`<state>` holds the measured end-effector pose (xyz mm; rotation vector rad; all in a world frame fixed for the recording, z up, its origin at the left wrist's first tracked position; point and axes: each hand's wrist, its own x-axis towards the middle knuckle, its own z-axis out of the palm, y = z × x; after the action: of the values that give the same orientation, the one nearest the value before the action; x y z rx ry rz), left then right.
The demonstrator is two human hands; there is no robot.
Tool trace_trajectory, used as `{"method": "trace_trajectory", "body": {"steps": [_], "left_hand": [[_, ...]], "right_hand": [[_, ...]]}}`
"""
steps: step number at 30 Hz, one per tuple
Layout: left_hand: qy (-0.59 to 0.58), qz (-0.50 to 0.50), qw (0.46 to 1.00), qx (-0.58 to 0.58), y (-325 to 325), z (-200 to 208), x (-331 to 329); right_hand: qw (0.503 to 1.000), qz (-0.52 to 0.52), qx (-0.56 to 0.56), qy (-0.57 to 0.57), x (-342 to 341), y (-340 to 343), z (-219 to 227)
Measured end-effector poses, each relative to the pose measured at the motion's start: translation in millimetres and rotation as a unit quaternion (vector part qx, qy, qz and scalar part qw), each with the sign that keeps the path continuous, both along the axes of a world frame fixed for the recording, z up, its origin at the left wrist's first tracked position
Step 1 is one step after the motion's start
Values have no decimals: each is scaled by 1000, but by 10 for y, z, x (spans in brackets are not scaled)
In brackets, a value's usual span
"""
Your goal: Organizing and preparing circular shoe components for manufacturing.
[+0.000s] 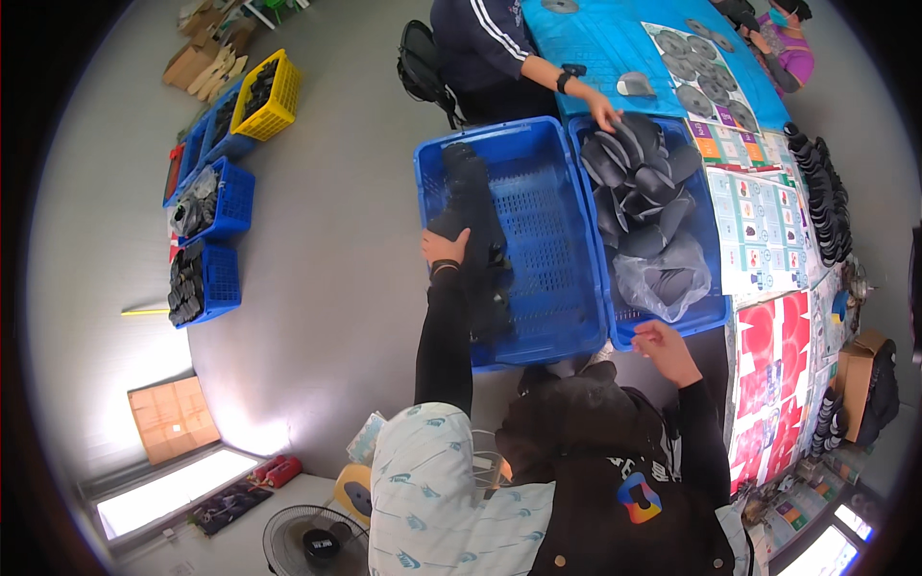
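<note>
My left hand [447, 247] is at the left wall of a blue plastic crate [588, 278], its fingers closed around a black curved piece [448, 225]. More black pieces [473, 197] are stacked in a row along that side of the crate. Bent but apart, the fingers of my right hand [668, 351] hold nothing I can see, just off the near rim of a second blue crate [722, 259]. That crate holds a heap of grey-black curved pieces [642, 173] and a clear plastic bag [663, 278] with dark pieces inside.
Across from me, a co-worker's hand [603, 110] touches the heap. To the right, a table [754, 221] is covered with printed sheets, with round grey pieces [693, 72] at its far end. Yellow [279, 120] and blue crates [226, 278] stand on the floor at left.
</note>
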<state>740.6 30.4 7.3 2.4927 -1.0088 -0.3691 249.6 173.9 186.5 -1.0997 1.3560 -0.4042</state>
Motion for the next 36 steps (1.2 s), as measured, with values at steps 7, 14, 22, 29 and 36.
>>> {"method": "trace_trajectory", "body": {"steps": [7,14,22,29,36], "left_hand": [[11,20,998,58,-233,-191,-103],[-21,-16,993,112,-242,-161,39],[-29,45,988,142,-386,-84,-170],[-28,-41,970,237,-556,207,-86],[-29,-103,967,229,-671,-68,113]], "right_hand": [[998,-54,11,21,-178,277,97],[993,-105,51,17,-243,303,71],[998,-16,-9,67,20,168,-123],[988,24,-41,148,-52,82,-41],[989,-30,-30,143,-213,124,-55]]}}
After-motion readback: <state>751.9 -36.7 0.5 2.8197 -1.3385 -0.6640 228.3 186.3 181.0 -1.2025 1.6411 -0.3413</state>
